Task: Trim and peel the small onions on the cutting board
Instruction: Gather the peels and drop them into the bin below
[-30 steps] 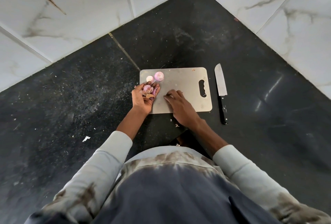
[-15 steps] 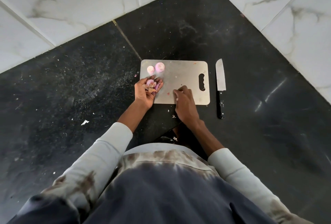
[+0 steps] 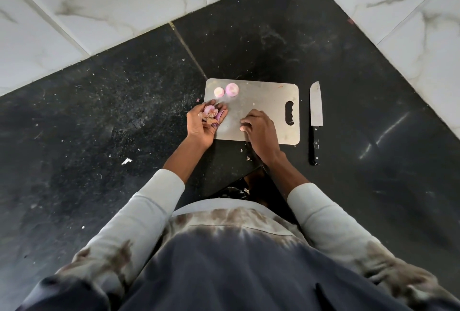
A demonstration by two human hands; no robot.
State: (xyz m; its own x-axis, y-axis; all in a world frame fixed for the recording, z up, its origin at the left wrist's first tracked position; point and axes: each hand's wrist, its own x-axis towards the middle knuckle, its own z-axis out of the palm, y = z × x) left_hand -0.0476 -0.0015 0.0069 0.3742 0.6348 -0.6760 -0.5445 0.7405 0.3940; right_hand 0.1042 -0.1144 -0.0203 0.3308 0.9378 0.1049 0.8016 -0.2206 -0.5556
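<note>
A steel cutting board (image 3: 266, 101) lies on the black counter. Two peeled pinkish small onions (image 3: 219, 91) (image 3: 232, 89) sit side by side at its far left corner. My left hand (image 3: 202, 124) is at the board's left edge, palm up and cupped, holding a heap of purple and brown onion peels (image 3: 211, 114). My right hand (image 3: 258, 129) rests on the near part of the board, palm down with curled fingertips touching the steel; whether they pinch a scrap I cannot tell.
A knife (image 3: 315, 121) with a black handle lies on the counter right of the board, blade pointing away. White marble-look tiled walls (image 3: 124, 7) close the corner behind and to the right. Small peel scraps (image 3: 126, 160) dot the counter.
My right hand has slid a little left and nearer across the board. My left hand keeps the peels cupped at the board's left edge. The camera has shifted.
</note>
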